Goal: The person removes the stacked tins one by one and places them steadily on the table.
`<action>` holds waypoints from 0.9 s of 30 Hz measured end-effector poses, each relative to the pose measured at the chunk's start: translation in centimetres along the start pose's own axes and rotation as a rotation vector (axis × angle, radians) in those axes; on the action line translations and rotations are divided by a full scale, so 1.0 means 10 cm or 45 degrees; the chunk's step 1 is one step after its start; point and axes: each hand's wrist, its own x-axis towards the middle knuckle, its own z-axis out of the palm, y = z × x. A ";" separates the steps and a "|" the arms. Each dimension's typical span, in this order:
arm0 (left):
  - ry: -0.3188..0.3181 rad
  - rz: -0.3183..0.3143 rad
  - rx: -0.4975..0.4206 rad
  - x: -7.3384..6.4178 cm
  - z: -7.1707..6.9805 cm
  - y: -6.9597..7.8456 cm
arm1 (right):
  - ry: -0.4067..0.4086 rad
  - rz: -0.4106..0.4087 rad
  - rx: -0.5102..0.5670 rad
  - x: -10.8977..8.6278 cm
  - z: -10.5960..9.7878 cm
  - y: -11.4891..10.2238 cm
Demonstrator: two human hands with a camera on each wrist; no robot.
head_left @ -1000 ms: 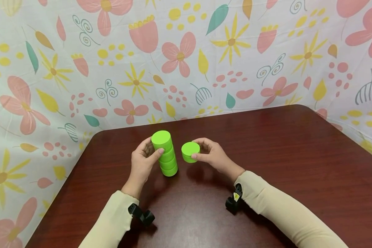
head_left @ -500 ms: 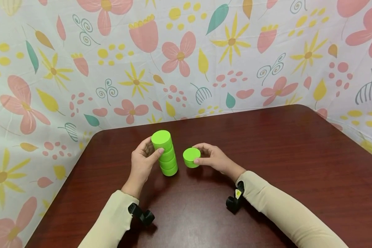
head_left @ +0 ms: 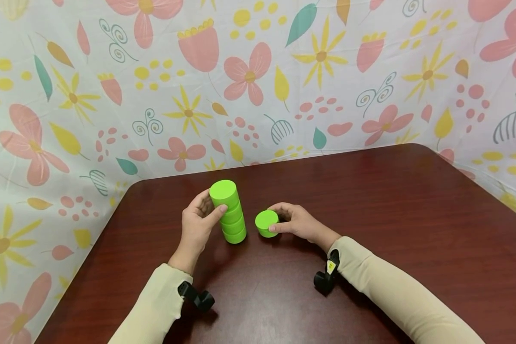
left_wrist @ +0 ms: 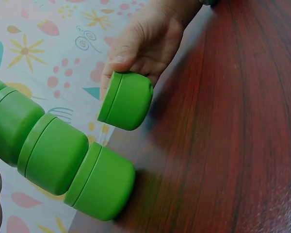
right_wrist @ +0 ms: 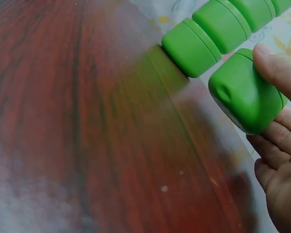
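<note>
Several round lidded green jars stand in an upright stack (head_left: 234,224) on the table. My left hand (head_left: 195,228) grips the stack near its top, thumb on the near side and fingers partly hidden behind. To the right of the stack, my right hand (head_left: 300,222) holds a single green jar (head_left: 266,219) between thumb and fingers. In the left wrist view this jar (left_wrist: 128,102) is apart from the stack, low over the table. The right wrist view shows the dented underside of the jar (right_wrist: 237,92), with my thumb on its side.
A dark reddish-brown wooden table (head_left: 370,200) lies under both hands. Behind it and to the left hangs a white cloth (head_left: 258,76) printed with flowers and leaves. Black wrist cameras (head_left: 325,282) are strapped over the cream sleeves.
My right hand has lowered the single jar toward the table, slightly to the right and nearer to me. The left hand and the stack have stayed in place.
</note>
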 end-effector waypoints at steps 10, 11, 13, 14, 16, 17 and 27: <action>-0.003 -0.016 -0.004 -0.01 0.00 0.00 | -0.034 -0.021 -0.038 0.00 0.01 0.00; -0.002 -0.015 -0.004 0.00 0.00 0.00 | -0.036 -0.024 -0.040 0.00 0.01 0.00; 0.001 -0.014 -0.006 -0.01 0.01 0.00 | -0.039 -0.022 -0.045 -0.01 0.01 0.00; 0.001 -0.014 -0.007 -0.01 0.01 0.00 | -0.040 -0.023 -0.050 -0.01 0.01 0.00; 0.001 -0.015 -0.010 -0.01 0.01 0.00 | -0.040 -0.019 -0.061 -0.01 0.00 0.00; 0.000 -0.015 -0.011 -0.01 0.01 0.00 | -0.039 -0.018 -0.067 -0.01 0.00 0.01; 0.006 -0.002 -0.038 -0.01 0.02 0.00 | -0.007 0.012 -0.085 -0.01 -0.02 0.02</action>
